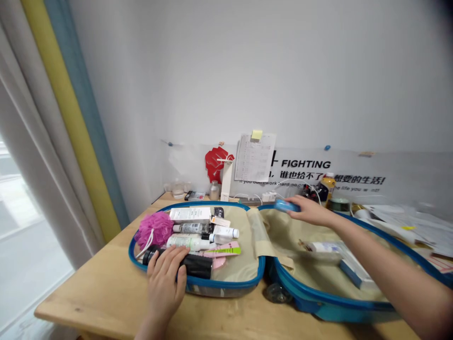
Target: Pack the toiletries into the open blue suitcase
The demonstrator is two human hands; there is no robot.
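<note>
Left hand [164, 283] spread, pressing black bottle [196, 265] flat in open blue suitcase [226, 284] on bench [88, 293] | right hand [307, 211] pinching blue oval case [286, 205] at suitcase's far rim | toiletries [191, 242] packed tight beyond left hand, leaving bottle only the near edge

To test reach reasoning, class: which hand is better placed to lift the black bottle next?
Left, probably: the left hand already has its fingers on the black bottle in one half of the suitcase, while the right hand holds a blue object over the other half.
</note>
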